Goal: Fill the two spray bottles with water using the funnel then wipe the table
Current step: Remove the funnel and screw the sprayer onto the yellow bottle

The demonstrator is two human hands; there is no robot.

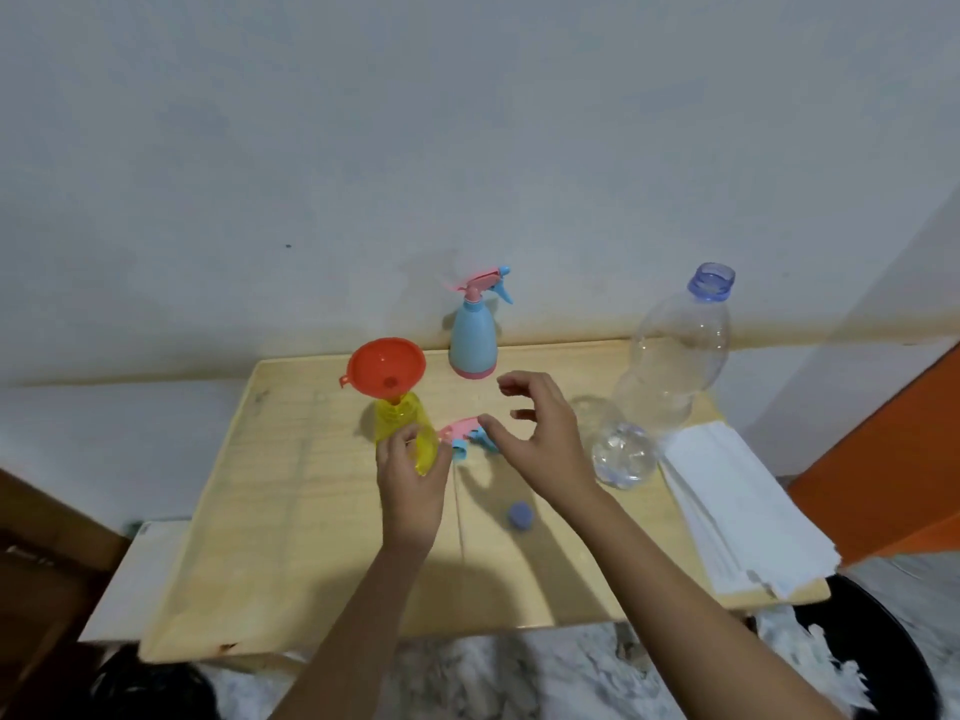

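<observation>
A yellow spray bottle (400,426) without its head stands on the wooden table (311,537), and my left hand (413,485) grips its lower part. An orange funnel (387,365) sits in its neck. A pink and blue spray head (465,436) lies on the table just right of the bottle. My right hand (543,433) hovers over that head with fingers spread, holding nothing. A blue spray bottle (472,337) with its head on stands at the back edge. A large clear water bottle (660,376), uncapped, stands at the right, almost empty.
A small blue cap (520,514) lies near the table's middle. A stack of white paper towels (737,506) covers the right edge. An orange panel (893,459) rises at the right. Dark round objects (883,646) sit on the floor below.
</observation>
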